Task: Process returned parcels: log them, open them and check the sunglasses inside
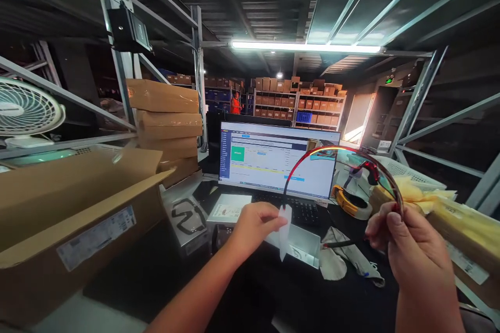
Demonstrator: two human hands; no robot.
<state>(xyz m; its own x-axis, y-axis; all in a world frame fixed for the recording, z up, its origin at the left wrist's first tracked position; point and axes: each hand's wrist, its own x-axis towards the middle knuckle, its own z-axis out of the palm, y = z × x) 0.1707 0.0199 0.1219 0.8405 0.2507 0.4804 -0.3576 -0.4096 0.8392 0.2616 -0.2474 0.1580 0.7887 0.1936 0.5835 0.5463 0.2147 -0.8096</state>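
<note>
My right hand (406, 242) is closed on one end of a pair of red-framed sports glasses (344, 158) with a clear, tinted lens, held up in front of the laptop screen (273, 158). My left hand (255, 226) pinches a thin clear film strip (285, 234) at the other end of the glasses' frame. Below the hands lie a small white open box (302, 250) and a grey cloth pouch (347, 260) on the black desk (219, 281).
A large open cardboard box (78, 208) sits at left, with stacked flat cartons (167, 119) behind it and a fan (27, 109). A yellow tape dispenser (349, 203) and yellow packing paper (433, 197) lie at right. A person in orange (235, 104) stands far back among shelves.
</note>
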